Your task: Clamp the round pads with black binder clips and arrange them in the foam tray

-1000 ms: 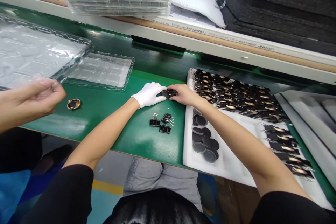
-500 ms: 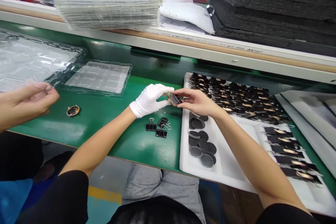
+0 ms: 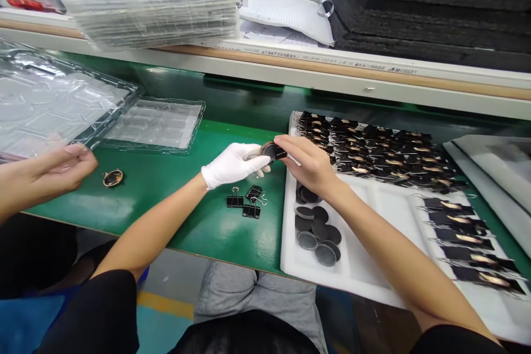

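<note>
1. Head view: the green table (image 3: 199, 221) lies under the grip and spreads out on both sides of it.

2. The white tray (image 3: 390, 215) is to the right of the grip. Rows of black clipped pieces (image 3: 452, 221) sit on it, some past the right hand and some farther right. Dark flat discs (image 3: 326, 254) lie in its left part, right of the grip and closer to the body.

3. The right hand (image 3: 315, 168) comes in from the right. Its thumb and fingers are pinched together on the black clip.

4. The left hand (image 3: 234, 166), in a white glove, comes in from the left. Its thumb and fingers are squeezed on the round piece.

5. The round piece (image 3: 269, 150) is right in the grip, up off the table, between the two hands. It has a gold-brown edge. The left hand is nearer to its round side.

6. The black clip (image 3: 281, 150) is on the right side of the round piece, so the two together run long from left to right. The right hand is nearer here. Fingers hide some of it, so it may be some other black part.

7. Three loose clips (image 3: 251, 211) lie just below the grip, toward the body.
</note>
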The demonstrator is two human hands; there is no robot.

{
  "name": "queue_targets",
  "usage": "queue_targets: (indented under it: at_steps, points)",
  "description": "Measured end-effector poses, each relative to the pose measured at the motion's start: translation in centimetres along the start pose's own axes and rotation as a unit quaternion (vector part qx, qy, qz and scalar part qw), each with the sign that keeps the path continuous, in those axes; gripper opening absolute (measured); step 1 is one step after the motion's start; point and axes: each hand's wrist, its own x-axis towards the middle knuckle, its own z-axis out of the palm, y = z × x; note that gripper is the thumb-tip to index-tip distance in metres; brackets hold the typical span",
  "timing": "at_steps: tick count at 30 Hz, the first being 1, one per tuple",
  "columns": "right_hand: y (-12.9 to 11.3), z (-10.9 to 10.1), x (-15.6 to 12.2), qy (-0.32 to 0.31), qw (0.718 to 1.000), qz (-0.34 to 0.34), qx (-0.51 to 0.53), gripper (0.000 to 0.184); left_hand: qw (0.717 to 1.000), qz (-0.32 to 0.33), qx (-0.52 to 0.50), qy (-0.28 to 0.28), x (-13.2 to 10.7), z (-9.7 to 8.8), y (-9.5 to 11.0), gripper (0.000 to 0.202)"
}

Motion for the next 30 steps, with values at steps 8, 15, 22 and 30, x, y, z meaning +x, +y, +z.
queue_targets:
  at_steps: [8,15,22,30]
  points:
    - [-0.1,0.2,-0.1,0.005,1.0,-0.011,-0.023,0.045,1.0,0.009,-0.003,0.025,-0.2,0.2,0.2,0.028]
    - [-0.5,-1.1,0.4,-0.043,0.998,0.03,0.032,0.055,1.0,0.003,0.019,0.013,0.2,-0.1,0.0,0.03]
    - [-1.7,-0.4,0.9,-0.103,0.898,0.261,0.338,0.032,0.999,0.023,0.032,0.037,-0.1,0.3,0.1,0.035]
    - [-1.9,-0.5,1.1,-0.092,0.871,0.314,0.365,0.05,0.996,0.031,0.085,0.01,-0.1,-0.1,0.4,0.035]
